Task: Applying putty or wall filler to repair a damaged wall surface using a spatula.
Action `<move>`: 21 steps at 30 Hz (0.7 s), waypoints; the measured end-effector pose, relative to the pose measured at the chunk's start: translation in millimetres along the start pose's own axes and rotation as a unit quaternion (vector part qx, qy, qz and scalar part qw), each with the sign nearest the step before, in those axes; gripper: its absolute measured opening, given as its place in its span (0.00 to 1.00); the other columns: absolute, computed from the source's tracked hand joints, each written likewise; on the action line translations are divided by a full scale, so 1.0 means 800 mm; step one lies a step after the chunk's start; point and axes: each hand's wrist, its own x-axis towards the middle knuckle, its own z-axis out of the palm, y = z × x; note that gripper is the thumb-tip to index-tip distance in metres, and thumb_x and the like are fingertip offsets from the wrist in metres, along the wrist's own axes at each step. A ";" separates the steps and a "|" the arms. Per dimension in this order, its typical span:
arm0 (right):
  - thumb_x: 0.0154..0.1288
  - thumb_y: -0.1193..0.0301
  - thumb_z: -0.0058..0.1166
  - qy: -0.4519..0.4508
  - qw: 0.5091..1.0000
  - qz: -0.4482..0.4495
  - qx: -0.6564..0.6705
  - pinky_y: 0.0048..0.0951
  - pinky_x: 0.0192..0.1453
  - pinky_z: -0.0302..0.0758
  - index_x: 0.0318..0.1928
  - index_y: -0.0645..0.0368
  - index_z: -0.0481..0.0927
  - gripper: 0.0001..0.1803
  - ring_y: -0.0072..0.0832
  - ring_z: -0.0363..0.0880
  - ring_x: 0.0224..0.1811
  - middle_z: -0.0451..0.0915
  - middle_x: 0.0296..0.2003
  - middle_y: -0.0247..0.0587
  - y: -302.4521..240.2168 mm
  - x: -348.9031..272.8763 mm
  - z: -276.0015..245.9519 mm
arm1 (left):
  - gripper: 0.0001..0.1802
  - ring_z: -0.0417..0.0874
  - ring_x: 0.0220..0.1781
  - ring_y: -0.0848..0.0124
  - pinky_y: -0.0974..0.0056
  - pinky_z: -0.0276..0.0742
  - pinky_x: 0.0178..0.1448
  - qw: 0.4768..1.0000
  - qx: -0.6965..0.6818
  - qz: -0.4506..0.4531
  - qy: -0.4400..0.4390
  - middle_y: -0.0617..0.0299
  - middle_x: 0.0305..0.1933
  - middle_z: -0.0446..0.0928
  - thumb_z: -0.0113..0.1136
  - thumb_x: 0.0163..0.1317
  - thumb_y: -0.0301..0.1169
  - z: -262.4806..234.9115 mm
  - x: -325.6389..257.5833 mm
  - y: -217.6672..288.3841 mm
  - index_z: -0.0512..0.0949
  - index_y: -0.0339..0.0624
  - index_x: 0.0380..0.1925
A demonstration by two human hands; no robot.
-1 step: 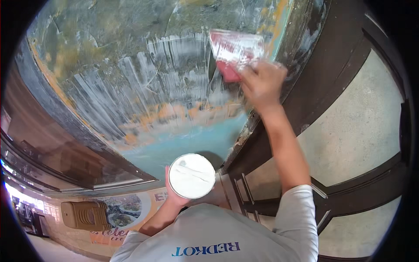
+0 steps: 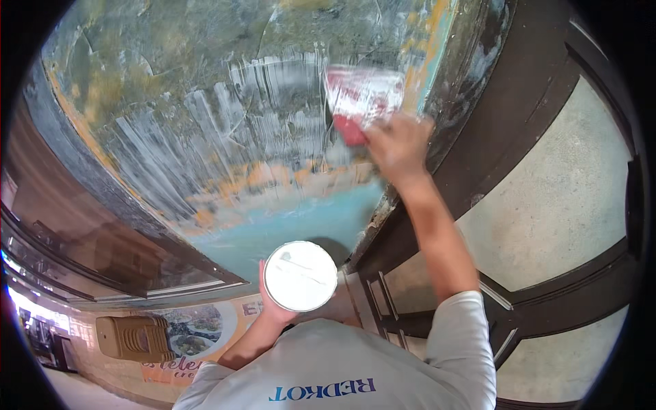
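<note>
My right hand (image 2: 404, 147) is closed round a wide putty knife (image 2: 365, 92). Its red-and-white blade is smeared with white paste and lies against or close to the wall (image 2: 301, 212); which of the two, I cannot tell. White streaks of filler (image 2: 225, 130) run down the grey-green, orange-patched surface to the left of the blade. My left hand (image 2: 275, 311) grips a round tub (image 2: 301, 275) of white filler from its left and underside, in front of my chest. A shallow groove marks the filler inside. Most of the left fingers are hidden under the tub.
Dark framed panels with pale inserts (image 2: 553, 178) stand on the right, beside the rough wall edge. To the left is a glazed dark frame (image 2: 123, 225). A stack of brown plastic chairs (image 2: 133, 337) stands lower left, near a printed orange-and-white banner (image 2: 205, 328).
My right hand and the putty knife have moved a little down and to the left along the wall. My left hand and the tub stay in place.
</note>
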 end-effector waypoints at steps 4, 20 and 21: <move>0.58 0.64 0.66 -0.023 0.997 0.071 -0.001 0.45 0.57 0.59 0.49 0.28 0.87 0.17 0.31 0.74 0.51 0.74 0.42 0.27 -0.072 -0.140 0.026 | 0.50 0.60 0.78 0.35 0.11 0.53 0.69 1.000 -0.004 -0.006 -0.008 0.52 0.82 0.56 0.42 0.63 0.75 0.013 -0.011 0.003 0.59 0.62 0.78; 0.66 0.61 0.62 -0.268 0.962 0.049 0.018 0.44 0.51 0.65 0.47 0.39 0.85 0.10 0.33 0.78 0.47 0.79 0.37 0.28 0.006 0.021 -0.047 | 0.50 0.60 0.78 0.36 0.14 0.55 0.70 1.000 -0.006 -0.005 -0.012 0.52 0.82 0.56 0.39 0.64 0.75 0.004 -0.006 0.005 0.58 0.60 0.79; 0.64 0.61 0.64 -0.231 0.972 0.024 -0.026 0.43 0.51 0.66 0.47 0.39 0.85 0.11 0.33 0.78 0.46 0.81 0.38 0.26 0.015 0.049 -0.057 | 0.49 0.60 0.78 0.36 0.14 0.55 0.70 1.000 -0.013 -0.004 -0.009 0.52 0.82 0.56 0.40 0.65 0.75 0.001 -0.004 0.005 0.58 0.60 0.79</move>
